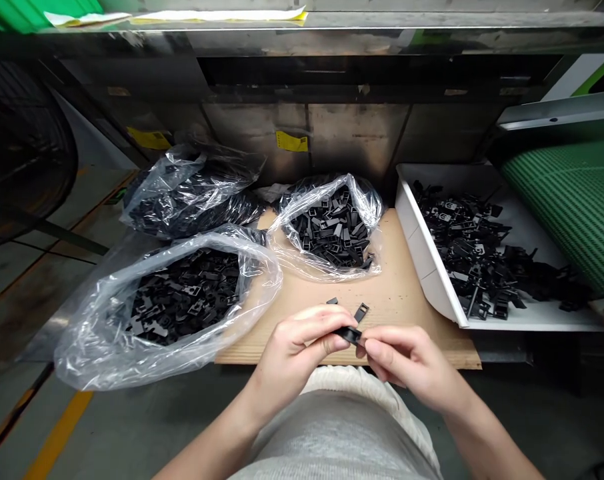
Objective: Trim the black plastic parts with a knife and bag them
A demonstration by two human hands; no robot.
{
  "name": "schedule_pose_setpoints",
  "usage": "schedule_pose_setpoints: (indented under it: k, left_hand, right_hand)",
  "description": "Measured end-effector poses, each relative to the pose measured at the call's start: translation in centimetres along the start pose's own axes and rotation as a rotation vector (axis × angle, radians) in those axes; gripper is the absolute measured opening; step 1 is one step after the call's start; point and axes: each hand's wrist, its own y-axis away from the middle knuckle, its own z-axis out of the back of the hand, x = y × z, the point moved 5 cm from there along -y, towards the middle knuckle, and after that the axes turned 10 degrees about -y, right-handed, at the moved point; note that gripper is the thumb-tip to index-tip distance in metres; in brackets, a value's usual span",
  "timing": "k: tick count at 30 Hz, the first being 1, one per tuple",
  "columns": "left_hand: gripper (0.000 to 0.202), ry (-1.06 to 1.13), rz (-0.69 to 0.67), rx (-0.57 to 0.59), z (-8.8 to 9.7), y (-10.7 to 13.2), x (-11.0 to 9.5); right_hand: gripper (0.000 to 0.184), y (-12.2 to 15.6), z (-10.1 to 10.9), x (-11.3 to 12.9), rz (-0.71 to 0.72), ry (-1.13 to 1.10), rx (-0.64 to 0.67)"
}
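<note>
Between my two hands, close to the front edge of the cardboard, is a small black plastic part (351, 335). My left hand (302, 343) pinches one end of it with thumb and forefinger. At its other end, the thumb and fingers of my right hand (407, 357) are closed together; whether they grip this part or a second small piece is hidden by the fingertips. Just beyond my hands, a loose black clip with a rectangular opening (362, 312) lies on the cardboard (402, 293). Another dark piece (332, 301) shows partly behind my left hand.
An open clear bag (262, 280) of black parts sits left, with another bag (197, 193) behind it. A third bag (327, 267) of black clips stands ahead. At right, a white tray (435, 273) of black parts adjoins a green conveyor belt (572, 193). A metal ledge (382, 41) runs across the back.
</note>
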Motion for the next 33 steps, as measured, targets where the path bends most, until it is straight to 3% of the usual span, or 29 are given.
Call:
schedule_pose_setpoints:
  k: [2,4,7,10,12,14,17,22,28,33]
  left_hand:
    - [0.013,-0.031,-0.012,-0.011,0.0,-0.1,-0.2]
    - [0.012,-0.067,0.002,-0.038,0.1,-0.2,-0.4]
    - [0.012,-0.124,0.068,-0.045,0.0,-0.2,-0.4]
    - [0.012,-0.141,0.125,-0.072,0.1,0.0,-0.3]
    - [0.012,-0.124,0.134,-0.08,0.1,0.2,-0.2]
    - [0.011,-0.102,0.132,-0.069,0.0,0.2,-0.2]
    - [0.01,-0.086,0.113,-0.063,-0.1,0.3,-0.3]
    - [0.011,-0.068,0.069,-0.07,-0.3,0.7,-0.4]
    - [0.012,-0.011,0.107,-0.065,-0.4,1.0,0.0]
    - [0.009,0.09,0.178,-0.016,-0.8,0.9,-0.1]
  right_hand:
    - [0.029,0.1,-0.1,-0.5,-0.138,-0.203,0.174]
    - [0.027,0.3,0.0,-0.7,-0.177,-0.37,0.253]
    - [0.026,0.5,0.9,-0.8,-0.076,-0.477,0.079]
    - [0.028,1.2,1.8,-0.8,0.081,-0.15,-0.258]
    - [0.028,1.8,1.4,-0.3,0.191,0.174,-0.364]
    - [0.026,2.2,0.5,0.2,0.268,0.38,-0.351]
    - [0.026,2.4,-0.4,0.7,0.308,0.49,-0.332]
    - [0.025,2.5,-0.5,1.0,0.319,0.546,-0.375]
    - [0.022,2.6,-0.7,1.0,0.31,0.62,-0.42]
    - [0.016,2.8,-0.8,1.2,0.431,0.705,-0.546]
